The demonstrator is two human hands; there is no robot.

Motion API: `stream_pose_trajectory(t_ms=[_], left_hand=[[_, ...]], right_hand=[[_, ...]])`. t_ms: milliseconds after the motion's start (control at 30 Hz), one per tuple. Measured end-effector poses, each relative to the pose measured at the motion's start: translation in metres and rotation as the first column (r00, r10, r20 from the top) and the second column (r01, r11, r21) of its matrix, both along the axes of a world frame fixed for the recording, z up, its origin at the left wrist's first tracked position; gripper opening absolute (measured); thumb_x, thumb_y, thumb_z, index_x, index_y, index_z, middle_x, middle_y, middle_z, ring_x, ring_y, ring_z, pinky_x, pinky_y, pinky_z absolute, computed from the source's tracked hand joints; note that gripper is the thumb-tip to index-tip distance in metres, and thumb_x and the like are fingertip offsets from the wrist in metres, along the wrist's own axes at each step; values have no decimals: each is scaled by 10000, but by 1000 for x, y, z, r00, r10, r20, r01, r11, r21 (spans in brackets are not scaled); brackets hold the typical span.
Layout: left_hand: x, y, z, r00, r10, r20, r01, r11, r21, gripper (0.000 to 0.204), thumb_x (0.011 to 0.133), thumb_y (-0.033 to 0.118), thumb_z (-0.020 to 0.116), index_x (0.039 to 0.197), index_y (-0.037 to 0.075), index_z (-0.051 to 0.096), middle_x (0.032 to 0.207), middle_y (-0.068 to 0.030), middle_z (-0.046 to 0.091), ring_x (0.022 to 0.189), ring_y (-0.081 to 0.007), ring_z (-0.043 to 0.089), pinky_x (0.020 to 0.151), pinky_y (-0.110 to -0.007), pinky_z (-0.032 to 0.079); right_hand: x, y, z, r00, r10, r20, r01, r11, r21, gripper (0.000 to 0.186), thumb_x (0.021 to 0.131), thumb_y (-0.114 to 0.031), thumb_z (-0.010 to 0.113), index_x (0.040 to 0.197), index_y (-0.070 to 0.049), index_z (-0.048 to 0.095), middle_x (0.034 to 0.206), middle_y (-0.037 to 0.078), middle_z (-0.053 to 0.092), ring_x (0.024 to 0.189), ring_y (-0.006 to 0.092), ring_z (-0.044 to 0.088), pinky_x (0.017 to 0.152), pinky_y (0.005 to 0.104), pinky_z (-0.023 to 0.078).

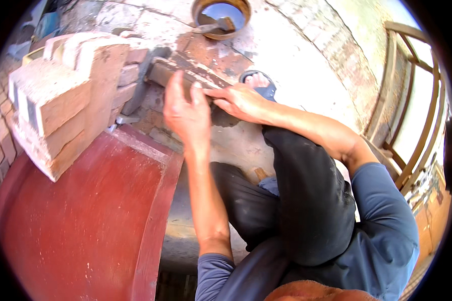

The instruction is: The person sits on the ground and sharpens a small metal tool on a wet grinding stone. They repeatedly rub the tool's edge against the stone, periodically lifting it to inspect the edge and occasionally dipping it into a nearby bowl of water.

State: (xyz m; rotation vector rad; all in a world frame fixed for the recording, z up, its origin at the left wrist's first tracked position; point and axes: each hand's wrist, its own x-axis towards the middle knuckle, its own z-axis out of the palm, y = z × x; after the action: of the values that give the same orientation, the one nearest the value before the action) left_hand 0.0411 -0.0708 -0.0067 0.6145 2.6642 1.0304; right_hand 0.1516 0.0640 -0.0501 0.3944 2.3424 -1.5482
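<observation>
A long brown block (191, 73), its upper face pale and worn, lies low on the ground before my knees. My left hand (186, 113) is raised at the block's near side, its fingers stretched and apart, with nothing seen in it. Beside it, my right hand (243, 104) rests at the block's right end with its fingers bent and pressed together. Whatever the right fingers hold, if anything, is hidden. Beyond the block stands a round basin (247, 11) of water, with a flat-ended tool (213, 27) leaning in it.
Stacked pale blocks (65, 100) stand at the left, behind a red wooden panel (85, 215). A wooden frame (386, 90) rises on the right. My sandalled foot (258, 81) is on the paved ground (296, 55) just past my right hand.
</observation>
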Motion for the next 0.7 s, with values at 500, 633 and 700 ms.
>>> stream_pose_trajectory(t_ms=[500, 633, 700], left_hand=[[99, -20, -16, 947, -80, 311, 127, 983, -136, 1061, 823, 18, 758, 1732, 24, 210, 1765, -262, 307, 1482, -461, 522, 1133, -476, 521], [94, -19, -31, 961, -56, 272, 85, 992, -96, 1171, 768, 14, 812, 1744, 28, 166, 1767, -284, 285, 1505, -477, 492, 1139, -463, 516], [97, -20, -27, 920, -39, 390, 80, 993, -90, 1191, 758, 13, 820, 1751, 52, 163, 1784, -255, 268, 1504, -466, 499, 1112, -450, 537]], right_hand=[[17, -4, -9, 990, -37, -137, 35, 999, -17, 402, 1046, -195, 620, 1409, -37, 689, 984, 286, 741, 870, 472, 732, 773, 504, 570], [1, -7, -9, 989, -35, -142, 35, 999, 1, 391, 1071, -215, 619, 1423, -59, 687, 1039, 273, 755, 879, 477, 733, 771, 504, 578], [11, -1, -9, 995, 13, -101, -10, 1000, 26, 416, 1093, -234, 604, 1465, -58, 664, 1117, 254, 768, 941, 463, 741, 801, 505, 581]])
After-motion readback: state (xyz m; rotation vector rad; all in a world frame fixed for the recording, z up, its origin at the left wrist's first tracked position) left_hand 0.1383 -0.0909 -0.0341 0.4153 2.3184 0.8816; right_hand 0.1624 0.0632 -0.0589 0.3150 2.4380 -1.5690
